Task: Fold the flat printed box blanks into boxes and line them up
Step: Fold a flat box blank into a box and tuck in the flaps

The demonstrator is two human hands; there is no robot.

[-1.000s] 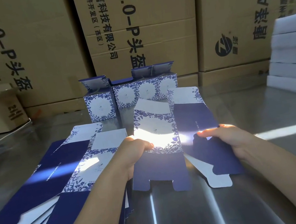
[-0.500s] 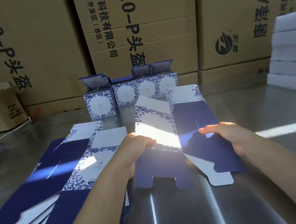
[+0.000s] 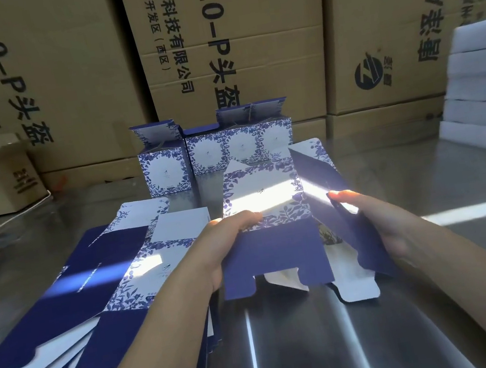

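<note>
The blue-and-white floral printed cardboard box blank (image 3: 266,208) is held up between both hands, part-opened into a sleeve, with its lower flaps hanging down toward the shiny metal worktop (image 3: 293,350). The left hand (image 3: 229,243) pinches its left edge, thumb on the printed face. The right hand (image 3: 379,226) grips the navy side panel. Just left of the left hand lies a fanned pile of flat blanks (image 3: 92,287). Beyond both hands stands a row of folded boxes (image 3: 214,153).

Blank stack (image 3: 71,293) left; boxes (image 3: 214,153) ahead.
</note>
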